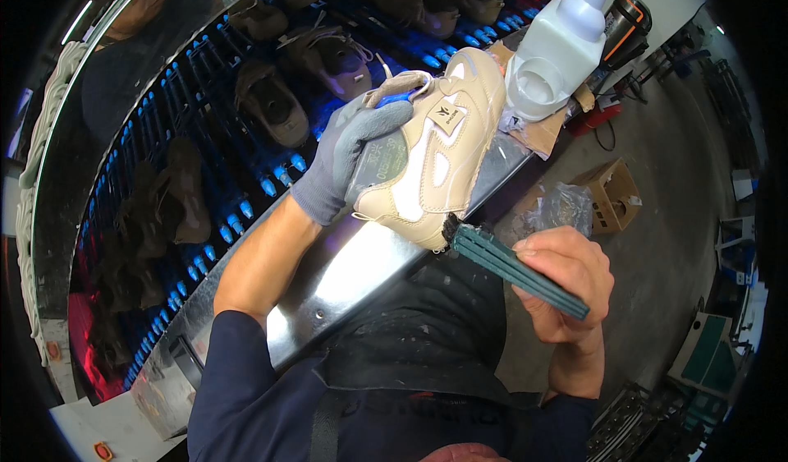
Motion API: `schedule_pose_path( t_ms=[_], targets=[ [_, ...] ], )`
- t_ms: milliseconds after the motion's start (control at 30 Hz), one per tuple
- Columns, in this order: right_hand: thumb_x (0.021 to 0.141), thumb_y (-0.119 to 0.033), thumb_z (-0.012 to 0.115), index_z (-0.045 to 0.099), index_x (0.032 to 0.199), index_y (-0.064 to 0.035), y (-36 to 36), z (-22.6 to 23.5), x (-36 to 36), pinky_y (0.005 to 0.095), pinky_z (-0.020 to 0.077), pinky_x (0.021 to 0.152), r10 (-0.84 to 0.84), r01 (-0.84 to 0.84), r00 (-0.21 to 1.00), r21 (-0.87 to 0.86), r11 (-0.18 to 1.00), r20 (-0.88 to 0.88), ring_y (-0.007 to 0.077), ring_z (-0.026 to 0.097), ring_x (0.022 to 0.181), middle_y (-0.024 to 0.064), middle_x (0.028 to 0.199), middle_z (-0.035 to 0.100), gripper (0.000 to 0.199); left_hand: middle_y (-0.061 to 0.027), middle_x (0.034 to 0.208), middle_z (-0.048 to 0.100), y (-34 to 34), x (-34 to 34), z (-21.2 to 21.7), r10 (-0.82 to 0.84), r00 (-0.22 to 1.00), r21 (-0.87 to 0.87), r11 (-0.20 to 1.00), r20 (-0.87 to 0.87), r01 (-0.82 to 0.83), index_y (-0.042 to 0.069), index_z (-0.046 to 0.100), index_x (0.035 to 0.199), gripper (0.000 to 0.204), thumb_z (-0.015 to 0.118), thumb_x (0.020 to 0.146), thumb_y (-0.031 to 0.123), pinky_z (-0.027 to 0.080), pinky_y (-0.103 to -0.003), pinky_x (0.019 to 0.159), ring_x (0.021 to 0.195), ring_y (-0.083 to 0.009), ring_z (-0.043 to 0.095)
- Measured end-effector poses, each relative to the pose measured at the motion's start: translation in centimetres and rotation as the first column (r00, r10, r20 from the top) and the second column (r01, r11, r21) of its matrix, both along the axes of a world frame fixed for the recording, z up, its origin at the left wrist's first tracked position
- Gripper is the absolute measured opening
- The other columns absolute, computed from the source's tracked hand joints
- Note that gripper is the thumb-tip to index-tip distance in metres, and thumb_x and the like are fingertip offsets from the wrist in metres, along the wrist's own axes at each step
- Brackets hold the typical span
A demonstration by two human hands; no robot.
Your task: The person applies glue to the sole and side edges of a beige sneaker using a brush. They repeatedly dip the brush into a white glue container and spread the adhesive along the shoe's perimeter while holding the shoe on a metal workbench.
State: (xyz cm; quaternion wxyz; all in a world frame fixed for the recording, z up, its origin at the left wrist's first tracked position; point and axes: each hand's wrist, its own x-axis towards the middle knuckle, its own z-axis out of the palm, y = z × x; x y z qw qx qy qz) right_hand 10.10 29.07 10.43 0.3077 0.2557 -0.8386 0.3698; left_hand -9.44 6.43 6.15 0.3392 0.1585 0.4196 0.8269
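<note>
At 4 o'clock, my bare right hand (pixel 574 273) pinches a green brush (pixel 517 269), bristles at the heel end of the beige shoe (pixel 468 150). Shoe's just off centre toward 1. My gloved left hand (pixel 341 150), 11, grips its gray last (pixel 382 166). Farther: white bottle (pixel 558 51) at 1:30, more shoes (pixel 283 125) around 10.

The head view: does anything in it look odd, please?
Slightly odd: the left hand, holding the shoe, is gloved; the right hand, gripping the brush, is bare. Crumpled plastic beside the cardboard box looks untidy.
</note>
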Motion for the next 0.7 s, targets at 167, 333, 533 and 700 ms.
schedule_pose_path(
  t_ms=[167, 333, 533, 700],
  targets=[
    [0.084, -0.002, 0.075, 0.071, 0.102, 0.0042, -1.2, 0.7, 1.1, 0.034, 0.0613, 0.061, -0.025, 0.033, 0.998, 0.131, 0.991, -0.061, 0.0298, 0.075, 0.074, 0.0171, 0.09, 0.073, 0.019, -0.017, 0.139, 0.068, 0.1, 0.4, 0.4, 0.025, 1.0, 0.008, 1.0, 0.005, -0.025, 0.002, 0.056, 0.15, 0.051, 0.066, 0.102, 0.018, 0.06, -0.036, 0.104, 0.119, -0.0236, 0.073],
    [0.084, -0.002, 0.073, 0.072, 0.103, 0.0042, 0.6, -0.1, 1.1, 0.0382, 0.0624, 0.066, -0.035, 0.04, 0.998, 0.084, 0.996, -0.061, 0.0342, 0.076, 0.077, 0.0189, 0.09, 0.074, 0.021, -0.0177, 0.14, 0.067, -0.2, 0.6, 0.0, 0.017, 0.999, -0.001, 1.0, 0.033, -0.017, 0.004, 0.054, 0.15, 0.05, 0.065, 0.104, 0.019, 0.06, -0.037, 0.104, 0.12, -0.0249, 0.073],
    [0.105, -0.014, 0.065, 0.071, 0.117, 0.009, 2.1, -8.2, -3.2, 0.0335, 0.0629, 0.073, 0.012, 0.243, 0.96, -0.854, 0.459, 0.28, 0.0236, 0.074, 0.085, 0.0177, 0.101, 0.077, 0.027, -0.0218, 0.144, 0.064, -5.5, 2.0, -2.7, -0.18, 0.849, 0.332, 0.943, 0.497, 0.005, 0.008, 0.045, 0.155, 0.049, 0.058, 0.108, 0.013, 0.059, -0.046, 0.109, 0.128, -0.033, 0.07],
    [0.106, -0.017, 0.066, 0.069, 0.117, 0.0053, 3.7, -14.4, -8.6, 0.0305, 0.0612, 0.068, 0.104, 0.242, 0.955, -0.932, 0.269, 0.277, 0.0189, 0.071, 0.08, 0.015, 0.097, 0.075, 0.025, -0.027, 0.15, 0.06, -10.2, 5.6, -3.9, -0.222, 0.828, 0.537, 0.836, 0.516, -0.111, -0.001, 0.048, 0.155, 0.056, 0.06, 0.104, 0.019, 0.053, -0.05, 0.116, 0.133, -0.038, 0.066]
  ],
)
